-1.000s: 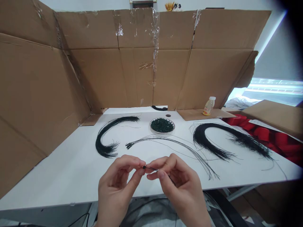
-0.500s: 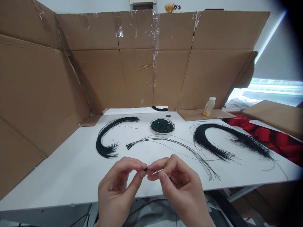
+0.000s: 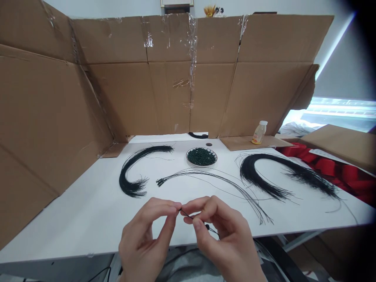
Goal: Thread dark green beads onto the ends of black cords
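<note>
Close together above the table's front edge, both hands work on one thin black cord (image 3: 187, 214). My left hand (image 3: 148, 235) pinches the cord's end between thumb and forefinger. Opposite it, my right hand (image 3: 225, 237) grips the same cord between thumb and fingers. A small dark bead-like piece (image 3: 207, 226) shows on the cord by the right palm. Beyond the hands lies a loose bunch of cords (image 3: 217, 175), with small dark pieces at their left ends. Behind that stands a white dish (image 3: 202, 164) full of small dark green pieces.
A curved bundle of black cords (image 3: 125, 176) lies on the left of the white table (image 3: 88, 219), a larger bundle (image 3: 249, 168) on the right. Cardboard walls (image 3: 167, 94) enclose the back and left. A small bottle (image 3: 259, 133) stands at the back right.
The dark piece at my left fingertips no longer shows clearly. The piece by my right palm has shifted slightly left and down. My right thumb has moved a little left.
</note>
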`<state>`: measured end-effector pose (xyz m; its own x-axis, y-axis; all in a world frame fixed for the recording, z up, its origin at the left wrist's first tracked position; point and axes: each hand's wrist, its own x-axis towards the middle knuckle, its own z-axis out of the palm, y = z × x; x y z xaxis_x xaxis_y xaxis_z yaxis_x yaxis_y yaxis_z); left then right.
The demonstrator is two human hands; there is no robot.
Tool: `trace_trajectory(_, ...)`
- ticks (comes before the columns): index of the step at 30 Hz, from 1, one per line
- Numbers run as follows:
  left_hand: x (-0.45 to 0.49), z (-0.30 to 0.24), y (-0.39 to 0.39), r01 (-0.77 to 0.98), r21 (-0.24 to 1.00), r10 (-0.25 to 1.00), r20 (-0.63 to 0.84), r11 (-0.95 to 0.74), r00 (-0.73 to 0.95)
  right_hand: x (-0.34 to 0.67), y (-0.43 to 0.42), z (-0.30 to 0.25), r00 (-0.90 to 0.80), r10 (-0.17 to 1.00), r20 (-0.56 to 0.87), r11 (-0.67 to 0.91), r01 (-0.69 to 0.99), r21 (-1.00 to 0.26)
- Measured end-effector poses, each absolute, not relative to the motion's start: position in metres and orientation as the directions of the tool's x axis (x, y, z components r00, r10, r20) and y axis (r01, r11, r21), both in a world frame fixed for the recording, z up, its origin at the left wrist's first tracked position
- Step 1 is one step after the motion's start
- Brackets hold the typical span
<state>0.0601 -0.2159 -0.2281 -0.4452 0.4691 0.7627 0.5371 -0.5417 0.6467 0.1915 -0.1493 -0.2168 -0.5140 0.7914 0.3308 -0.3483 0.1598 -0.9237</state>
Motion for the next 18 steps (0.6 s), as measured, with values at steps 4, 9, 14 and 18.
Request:
trace_trajectory(4,0.052,-0.235,-0.216,0.615,0.527,0.449,0.843,-0.586,-0.295,0.19,-0.148,-0.216,-0.522,0.791,0.32,0.13,-0.368,-0.921)
trace_trajectory(9,0.056,-0.232,-0.212,0.524,0.637,0.477,0.771,-0.566,-0.422,0.184,-0.146,-0.215,-0.508,0.812,0.288,0.066,-0.41,-0.91)
trace_trajectory(14,0.065,-0.225,-0.208,0.425,0.76,0.526,0.648,-0.491,-0.551,0.18,-0.142,-0.217,-0.5,0.817,0.288,0.05,-0.435,-0.899)
trace_trajectory(18,0.068,-0.222,-0.208,0.307,0.84,0.534,0.526,-0.446,-0.662,0.18,-0.14,-0.216,-0.52,0.807,0.279,0.051,-0.409,-0.911)
